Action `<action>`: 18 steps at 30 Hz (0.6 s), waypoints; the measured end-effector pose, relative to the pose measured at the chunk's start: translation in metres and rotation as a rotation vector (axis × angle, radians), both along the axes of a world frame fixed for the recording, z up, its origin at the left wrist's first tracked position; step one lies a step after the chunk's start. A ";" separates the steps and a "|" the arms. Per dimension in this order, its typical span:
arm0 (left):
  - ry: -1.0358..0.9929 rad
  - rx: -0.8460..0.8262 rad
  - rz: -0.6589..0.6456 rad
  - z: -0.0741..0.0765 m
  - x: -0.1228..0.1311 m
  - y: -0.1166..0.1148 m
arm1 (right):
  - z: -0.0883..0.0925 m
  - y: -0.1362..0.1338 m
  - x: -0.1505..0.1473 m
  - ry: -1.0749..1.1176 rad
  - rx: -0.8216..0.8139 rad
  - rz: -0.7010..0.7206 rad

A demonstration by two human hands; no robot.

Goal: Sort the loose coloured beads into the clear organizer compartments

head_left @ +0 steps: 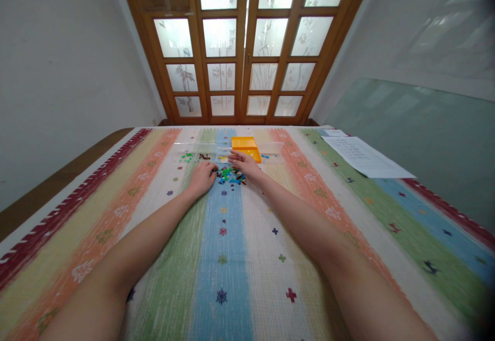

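A loose pile of small coloured pieces (pixel 231 177), mostly green, blue and dark red, lies on the striped tablecloth. At the left edge of the pile is my left hand (pixel 203 177), fingers curled down; whatever they may hold is too small to make out. My right hand (pixel 245 165) reaches over the back of the pile, fingers stretched out and apart, close to a clear compartment with yellow pieces (pixel 222 158). Further left, clear compartments hold green pieces (pixel 187 156) and dark red pieces (pixel 204 157). Beyond my right hand stands an open orange box (pixel 243 143).
Blue pieces (pixel 269 157) sit in a clear tray right of the orange box. Printed paper sheets (pixel 363 155) lie at the table's right side. Wood-framed glass doors (pixel 242 62) stand behind the table, with walls on both sides.
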State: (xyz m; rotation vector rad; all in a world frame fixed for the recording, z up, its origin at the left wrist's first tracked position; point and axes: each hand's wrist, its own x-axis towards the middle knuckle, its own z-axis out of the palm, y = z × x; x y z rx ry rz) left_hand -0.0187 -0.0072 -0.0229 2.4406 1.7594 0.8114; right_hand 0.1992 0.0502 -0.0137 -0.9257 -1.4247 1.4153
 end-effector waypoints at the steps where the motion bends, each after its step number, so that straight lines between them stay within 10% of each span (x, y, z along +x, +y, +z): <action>1: 0.004 -0.001 -0.002 0.000 0.000 0.000 | 0.000 0.000 0.000 0.007 -0.005 -0.006; 18: -0.018 -0.002 0.063 0.001 -0.017 0.006 | -0.005 0.006 0.012 -0.137 0.099 -0.072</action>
